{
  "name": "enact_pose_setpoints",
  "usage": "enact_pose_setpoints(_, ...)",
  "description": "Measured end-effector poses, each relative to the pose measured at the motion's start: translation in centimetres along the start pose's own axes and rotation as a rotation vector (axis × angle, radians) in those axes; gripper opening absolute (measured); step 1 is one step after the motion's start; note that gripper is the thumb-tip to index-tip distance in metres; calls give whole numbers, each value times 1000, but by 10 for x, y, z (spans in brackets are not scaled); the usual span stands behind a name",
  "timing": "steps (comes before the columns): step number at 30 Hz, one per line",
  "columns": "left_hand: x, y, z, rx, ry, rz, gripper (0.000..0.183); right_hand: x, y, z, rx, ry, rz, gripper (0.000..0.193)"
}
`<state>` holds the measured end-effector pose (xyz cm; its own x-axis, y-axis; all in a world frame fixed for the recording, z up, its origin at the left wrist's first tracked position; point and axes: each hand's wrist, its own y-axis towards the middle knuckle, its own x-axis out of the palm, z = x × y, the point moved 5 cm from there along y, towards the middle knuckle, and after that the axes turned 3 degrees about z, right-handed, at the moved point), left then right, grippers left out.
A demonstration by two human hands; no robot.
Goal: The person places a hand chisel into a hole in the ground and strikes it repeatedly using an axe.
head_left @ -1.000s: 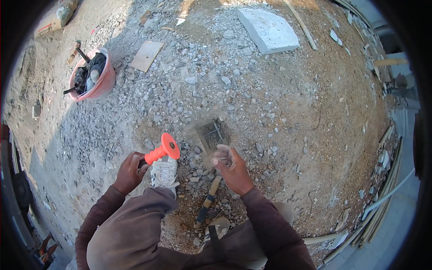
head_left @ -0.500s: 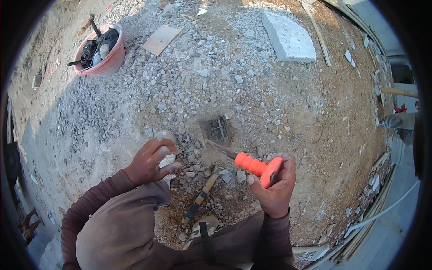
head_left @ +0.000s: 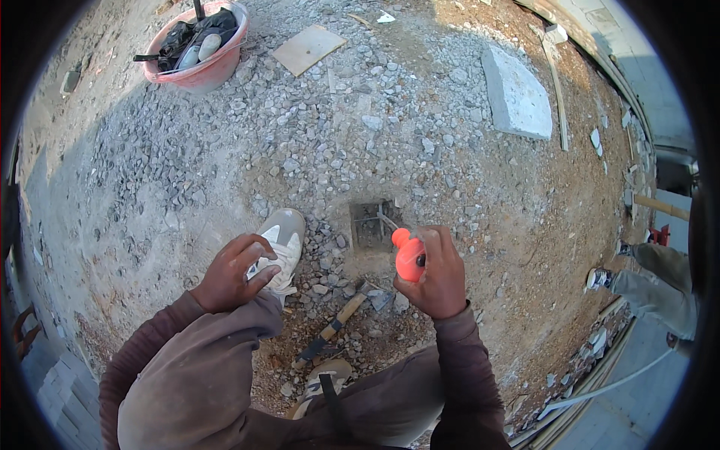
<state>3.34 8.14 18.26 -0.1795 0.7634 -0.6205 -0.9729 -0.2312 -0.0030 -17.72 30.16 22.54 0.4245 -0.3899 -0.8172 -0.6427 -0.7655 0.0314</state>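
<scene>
My right hand (head_left: 437, 274) is closed round a chisel (head_left: 410, 259) with an orange ribbed grip and round hand guard. Its metal shaft slants up and left, with the tip over a small square hole (head_left: 369, 238) in the ground. Thin metal bars cross inside that hole. Above my left knee, beside my white and grey shoe (head_left: 289, 232), my left hand (head_left: 236, 274) is held in the air, fingers bent and apart with nothing in them. A hammer (head_left: 335, 324) with a wooden handle, dark wrapping partway along it, lies on the rubble between my feet.
A pink bucket (head_left: 214, 73) with black bags and tools stands at the far left. Nearby lies a flat square board (head_left: 309, 50). A pale concrete slab (head_left: 517, 94) and a wooden strip (head_left: 556, 94) are at the far right. Another person's leg (head_left: 652, 294) shows at the right edge.
My right hand has moved left and up, and the chisel now points more away from me, tip at the hole. The view has shifted, showing more of my left shoe and the other person's legs.
</scene>
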Motion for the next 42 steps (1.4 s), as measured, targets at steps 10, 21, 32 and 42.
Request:
enact_pose_setpoints(10, -6, -16, -15, -91, 41, -13, 21, 82, 46, 52, -352, -215, -249, 48)
enact_pose_setpoints(21, 5, -24, -30, -144, 2, -92, 19, 31, 46, 10, -321, -173, -374, 46)
enact_pose_setpoints(32, 21, -16, -35, -165, -25, -113, 21, 71, 39, 82, 94, -91, -281, 50)
enact_pose_setpoints(42, 18, -21, -32, -155, -48, -73, 19, -12, 8, 22, 152, -140, -40, 50)
